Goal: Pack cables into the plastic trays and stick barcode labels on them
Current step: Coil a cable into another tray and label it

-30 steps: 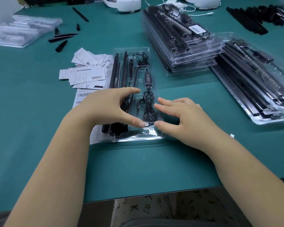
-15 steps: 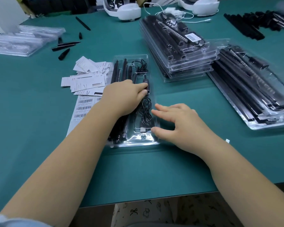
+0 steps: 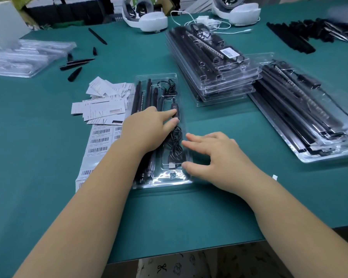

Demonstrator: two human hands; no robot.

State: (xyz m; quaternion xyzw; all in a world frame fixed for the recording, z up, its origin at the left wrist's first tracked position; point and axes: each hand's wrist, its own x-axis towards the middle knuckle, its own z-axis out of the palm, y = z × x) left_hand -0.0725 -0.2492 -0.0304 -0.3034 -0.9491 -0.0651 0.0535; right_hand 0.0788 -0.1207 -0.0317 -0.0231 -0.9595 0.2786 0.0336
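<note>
i see a clear plastic tray (image 3: pixel 181 101) lying lengthwise at the centre of the green table (image 3: pixel 38 157), holding black rods (image 3: pixel 149 91) along its 9 o'clock side and a black cable (image 3: pixel 174 145) coiled in the pocket on its 3 o'clock side, with the usb plug (image 3: pixel 171 165) toward 6 o'clock. my left hand (image 3: pixel 149 131) lies across the middle of the tray, fingers extended, the fingertips (image 3: pixel 174 112) pressing on the cable's inline controller (image 3: pixel 175 112). my right hand (image 3: pixel 213 157) rests at the tray's 3 o'clock edge, fingers spread and relaxed, the thumb touching the tray near the plug and the other fingertips touching the tray rim beside the coil; it grips nothing. at 9 o'clock of the tray a sheet of barcode labels (image 3: pixel 98 141) lies flat, partly under my left forearm, and beyond it, toward 10 o'clock, sits a loose pile of white backing slips (image 3: pixel 102 105). at 1 o'clock of the tray a stack of packed trays (image 3: pixel 219 77) stands, the top 1 carrying a barcode label (image 3: pixel 227 52). at 3 o'clock more filled trays (image 3: pixel 309 117) lie by the table edge. empty trays (image 3: pixel 22 57) are stacked at 10 o'clock, with loose black pieces (image 3: pixel 76 65) near them. 2 white headsets (image 3: pixel 149 19) sit at 12 o'clock.
</note>
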